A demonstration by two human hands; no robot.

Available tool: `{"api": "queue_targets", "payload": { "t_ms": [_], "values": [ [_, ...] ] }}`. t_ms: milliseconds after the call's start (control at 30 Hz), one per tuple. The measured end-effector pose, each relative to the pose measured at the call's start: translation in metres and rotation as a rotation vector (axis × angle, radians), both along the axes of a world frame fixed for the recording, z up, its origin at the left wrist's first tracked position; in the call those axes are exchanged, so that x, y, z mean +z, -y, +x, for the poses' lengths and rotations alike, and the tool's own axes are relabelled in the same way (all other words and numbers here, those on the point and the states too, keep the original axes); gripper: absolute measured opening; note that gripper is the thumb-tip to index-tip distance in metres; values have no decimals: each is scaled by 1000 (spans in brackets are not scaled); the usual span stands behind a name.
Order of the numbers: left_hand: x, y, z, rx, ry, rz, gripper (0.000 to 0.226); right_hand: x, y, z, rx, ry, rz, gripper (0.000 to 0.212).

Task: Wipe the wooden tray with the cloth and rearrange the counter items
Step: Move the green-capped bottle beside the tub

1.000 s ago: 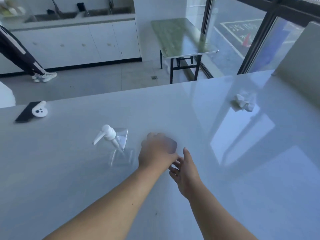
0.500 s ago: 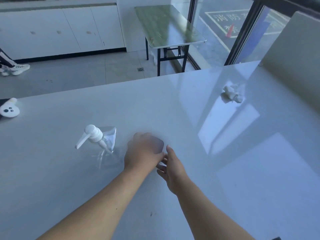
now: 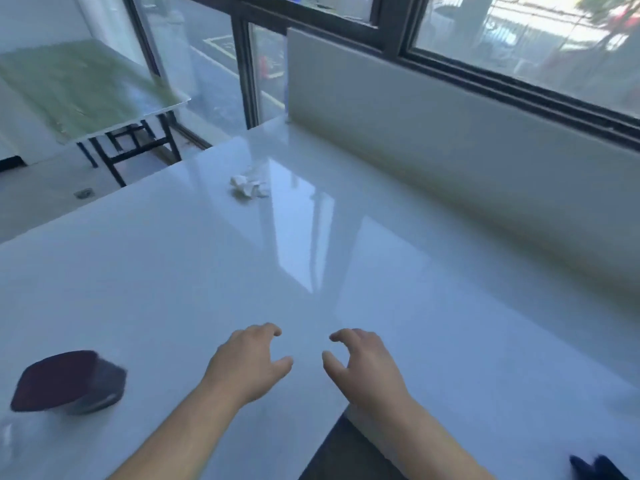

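White glossy counter (image 3: pixel 398 306) under a window (image 3: pixel 519 46); folding table (image 3: pixel 79 88) beyond the far edge. Left hand (image 3: pixel 247 365) and right hand (image 3: pixel 360 368) hover near the near edge, fingers curled and parted, empty. Crumpled white cloth (image 3: pixel 247 187) toward the far edge; dark lidded container (image 3: pixel 69 381) near the left edge. No wooden tray visible. Judged between steps: next, reach for the cloth. Against 0.5 s ago, view swung right; pump bottle gone, hands apart.

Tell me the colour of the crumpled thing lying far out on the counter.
White. The crumpled wad shows best in the head view, lying alone on the pale glossy counter.
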State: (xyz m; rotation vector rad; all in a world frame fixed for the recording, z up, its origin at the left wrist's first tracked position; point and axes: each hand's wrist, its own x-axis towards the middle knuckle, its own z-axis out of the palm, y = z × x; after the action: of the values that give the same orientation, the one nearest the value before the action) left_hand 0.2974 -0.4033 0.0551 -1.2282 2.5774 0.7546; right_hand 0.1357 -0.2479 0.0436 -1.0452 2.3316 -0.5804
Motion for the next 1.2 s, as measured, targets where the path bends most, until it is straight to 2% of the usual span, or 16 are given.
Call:
{"api": "queue_targets", "payload": {
  "t_ms": [100,200,400,567,767,933,1000,1067,1200],
  "values": [
    [3,-53,-86,-241,86,113,73,12,-91,-79,-162,-79,27,54],
    [8,-118,-170,-412,108,137,76,21,-190,-141,-390,-63,23,55],
    [13,-258,-320,-635,69,130,82,15,-373,-218,-786,4,-30,47],
    [17,-361,-426,-752,18,118,87,4,-474,-279,-1013,58,-92,56],
    [18,-464,-546,-850,-32,70,89,-12,-528,-361,-1122,166,-164,64],
    [16,-518,-619,-818,-107,66,87,-23,-538,-410,-1160,300,-296,72],
    [13,-533,-637,-792,-125,102,68,-28,-538,-424,-1182,384,-354,65],
    [8,-543,-647,-777,-130,124,54,-34,-537,-435,-1218,495,-426,49],
    [1,-547,-651,-720,-163,154,47,-43,-534,-448,-1314,780,-668,26]
  ]
}}
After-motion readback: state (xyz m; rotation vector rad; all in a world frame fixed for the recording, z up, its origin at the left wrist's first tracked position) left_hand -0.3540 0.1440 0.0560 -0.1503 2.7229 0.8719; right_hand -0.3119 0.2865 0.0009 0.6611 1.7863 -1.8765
